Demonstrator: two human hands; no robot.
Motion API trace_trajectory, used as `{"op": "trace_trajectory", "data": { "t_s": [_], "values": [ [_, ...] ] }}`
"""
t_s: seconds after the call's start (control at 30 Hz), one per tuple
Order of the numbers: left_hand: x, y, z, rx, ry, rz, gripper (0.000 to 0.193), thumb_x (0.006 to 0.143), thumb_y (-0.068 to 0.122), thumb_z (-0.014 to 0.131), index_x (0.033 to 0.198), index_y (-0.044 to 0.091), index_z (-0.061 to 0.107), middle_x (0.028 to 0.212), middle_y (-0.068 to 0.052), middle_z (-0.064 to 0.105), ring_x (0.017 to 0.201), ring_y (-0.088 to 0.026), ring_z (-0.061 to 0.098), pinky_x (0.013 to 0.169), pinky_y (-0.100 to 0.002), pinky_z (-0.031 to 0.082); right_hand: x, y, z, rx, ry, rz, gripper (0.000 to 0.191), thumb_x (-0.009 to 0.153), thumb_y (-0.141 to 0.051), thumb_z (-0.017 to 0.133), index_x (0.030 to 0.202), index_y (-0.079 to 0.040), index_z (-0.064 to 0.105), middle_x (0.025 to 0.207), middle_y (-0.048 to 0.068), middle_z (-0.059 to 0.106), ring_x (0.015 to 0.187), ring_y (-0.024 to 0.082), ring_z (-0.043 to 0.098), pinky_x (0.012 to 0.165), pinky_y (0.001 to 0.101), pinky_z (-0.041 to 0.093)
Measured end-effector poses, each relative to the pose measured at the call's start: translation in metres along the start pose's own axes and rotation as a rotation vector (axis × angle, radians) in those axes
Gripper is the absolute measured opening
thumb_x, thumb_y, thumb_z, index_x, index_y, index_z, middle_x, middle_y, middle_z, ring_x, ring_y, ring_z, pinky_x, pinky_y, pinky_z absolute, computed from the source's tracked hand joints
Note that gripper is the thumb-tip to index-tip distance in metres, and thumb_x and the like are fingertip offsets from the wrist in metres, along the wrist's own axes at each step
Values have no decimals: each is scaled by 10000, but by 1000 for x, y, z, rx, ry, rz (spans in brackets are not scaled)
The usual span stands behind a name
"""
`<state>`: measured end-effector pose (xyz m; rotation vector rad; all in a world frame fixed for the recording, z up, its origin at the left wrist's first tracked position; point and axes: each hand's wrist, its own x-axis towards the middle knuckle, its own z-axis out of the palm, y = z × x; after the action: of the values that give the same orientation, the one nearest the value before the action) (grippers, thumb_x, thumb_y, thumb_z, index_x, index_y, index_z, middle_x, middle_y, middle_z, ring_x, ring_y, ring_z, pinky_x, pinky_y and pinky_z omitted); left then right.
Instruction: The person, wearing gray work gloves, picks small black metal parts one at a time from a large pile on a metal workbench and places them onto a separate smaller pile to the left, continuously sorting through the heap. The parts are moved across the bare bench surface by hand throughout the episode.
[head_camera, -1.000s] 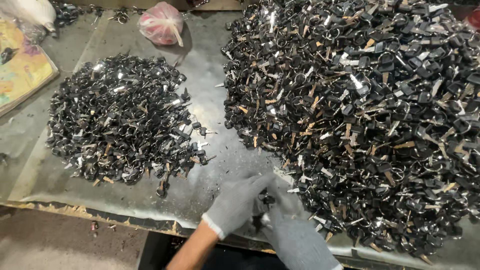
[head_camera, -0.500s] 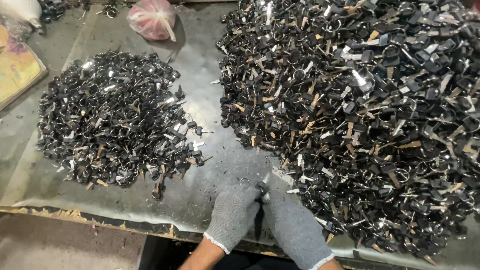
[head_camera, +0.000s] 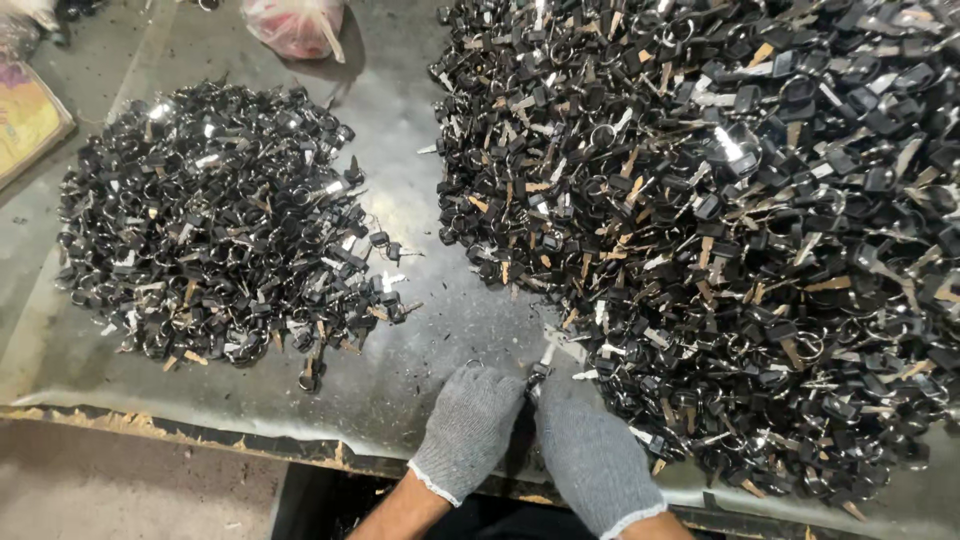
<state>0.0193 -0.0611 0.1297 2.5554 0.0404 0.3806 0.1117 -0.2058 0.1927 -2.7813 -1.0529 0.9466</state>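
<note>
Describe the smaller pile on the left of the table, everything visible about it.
The smaller pile is a low, roughly round heap of small black-headed keys with silvery metal blades and rings, tangled together. It lies on the grey sheet-covered table, apart from the larger heap. A few pieces have strayed from its right edge. Neither hand touches it.

Grey knit cloth gloves (head_camera: 470, 425); glossy black plastic and shiny metal keys (head_camera: 720, 230); dull, scuffed sheet-metal desk (head_camera: 400, 120).

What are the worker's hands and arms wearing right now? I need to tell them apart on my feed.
Both hands wear matching grey knitted work gloves with a speckled weave and a pale, lighter trim at the cuff: left hand, right hand. The left forearm is bare above the cuff, with no sleeve in view. No markings or logos show on either glove.
</note>
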Motion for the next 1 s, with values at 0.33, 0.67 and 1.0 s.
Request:
{"op": "trace_trajectory", "data": {
  "t_s": [0.33,0.67,1.0],
  "values": [
    [-1,21,-13,-37,136,-46,361,815,26,660,1164,121,661,862,-90,683,846,-308,663,810,-453,516,-4,5,17,-96,151,-120,579,860,-212,634,1342,22,414,1057,261,647,1032,423,678,703,440,628],
    [4,24,-16,44,131,-103,156,831,125,727,936,85,620,787,-109,651,782,-343,656,692,-489,494,-15,11,-2,143,109,21,539,933,-213,564,1405,-48,363,1109,209,629,752,384,740,621,488,621],
    [8,17,-15,-67,26,-141,63,747,104,707,800,96,673,727,-119,655,747,-364,652,665,-519,485,-11,14,6,134,142,-89,304,929,-210,592,1184,-64,516,1030,205,630,787,375,737,640,470,615]
  ]
}}
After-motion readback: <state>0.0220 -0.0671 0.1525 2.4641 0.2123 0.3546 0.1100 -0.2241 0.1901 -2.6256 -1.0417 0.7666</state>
